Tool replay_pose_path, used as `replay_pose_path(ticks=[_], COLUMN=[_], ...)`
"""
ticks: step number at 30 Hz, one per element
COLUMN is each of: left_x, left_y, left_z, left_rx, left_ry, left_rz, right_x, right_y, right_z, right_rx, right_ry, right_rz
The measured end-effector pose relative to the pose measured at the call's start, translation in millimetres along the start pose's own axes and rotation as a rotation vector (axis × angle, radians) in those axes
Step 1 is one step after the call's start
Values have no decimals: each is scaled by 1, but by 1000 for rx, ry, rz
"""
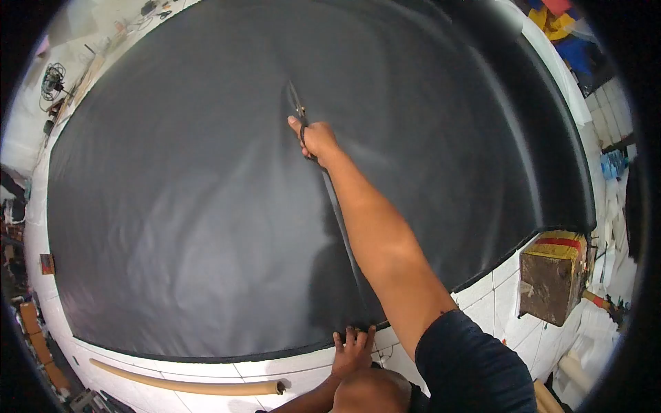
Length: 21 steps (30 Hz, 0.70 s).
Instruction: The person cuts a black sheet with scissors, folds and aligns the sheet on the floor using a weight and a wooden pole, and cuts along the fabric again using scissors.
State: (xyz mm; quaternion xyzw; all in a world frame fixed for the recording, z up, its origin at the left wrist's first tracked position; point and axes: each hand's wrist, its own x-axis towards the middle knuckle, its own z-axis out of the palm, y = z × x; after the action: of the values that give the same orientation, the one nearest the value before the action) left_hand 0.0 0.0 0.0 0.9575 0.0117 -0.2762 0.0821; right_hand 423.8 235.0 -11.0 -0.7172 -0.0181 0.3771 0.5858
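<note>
A large black sheet (186,206), smooth and leather-like, lies spread over the floor. My right hand (318,140) reaches far across it, closed around the handles of a pair of scissors (298,103). The blades point away from me and lie on or in the sheet; how far apart they are is hard to see. A long slit runs from near the close edge up to the scissors, partly hidden by my right forearm. At the near edge, my left hand (353,351) rests with its fingers spread on the sheet's border.
Along the right, the sheet rises into a thick roll (544,131). Below it stands a worn box (551,282) on white floor tiles. A long cardboard tube (193,387) lies at the lower left. Coiled cable (53,81) sits at the upper left.
</note>
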Motion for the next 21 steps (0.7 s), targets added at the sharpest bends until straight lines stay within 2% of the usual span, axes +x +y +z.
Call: replay_pose_path(ticks=[2, 4, 6, 7, 8, 10, 11, 13, 21], left_x=[0, 29, 67, 106, 132, 185, 196, 211, 215], left_y=[-3, -45, -95, -128, -159, -215, -229, -246, -251], left_z=[-4, -113, -152, -147, -172, -178, -173, -168, -172], left_rx=[-154, -737, -738, -641, -546, -265, -265, -228, -249], left_ry=[46, -309, 184, 601, 689, 891, 905, 792, 685], left_rz=[20, -92, -151, -123, -230, -376, -374, -393, -432], right_x=[-3, 6, -2, -3, -1, 3, 3, 6, -4], right_y=[3, -1, -5, -3, 0, -1, 2, 0, -11], right_z=[0, -1, -1, -2, -3, -1, -1, 0, 1], right_rx=[-31, -51, -86, -86, -122, -157, -120, -87, -248], right_ry=[-1, 18, 18, 15, 10, 6, 12, 18, 92], right_rz=[-43, -20, -20, -29, -26, -48, -26, -8, 22])
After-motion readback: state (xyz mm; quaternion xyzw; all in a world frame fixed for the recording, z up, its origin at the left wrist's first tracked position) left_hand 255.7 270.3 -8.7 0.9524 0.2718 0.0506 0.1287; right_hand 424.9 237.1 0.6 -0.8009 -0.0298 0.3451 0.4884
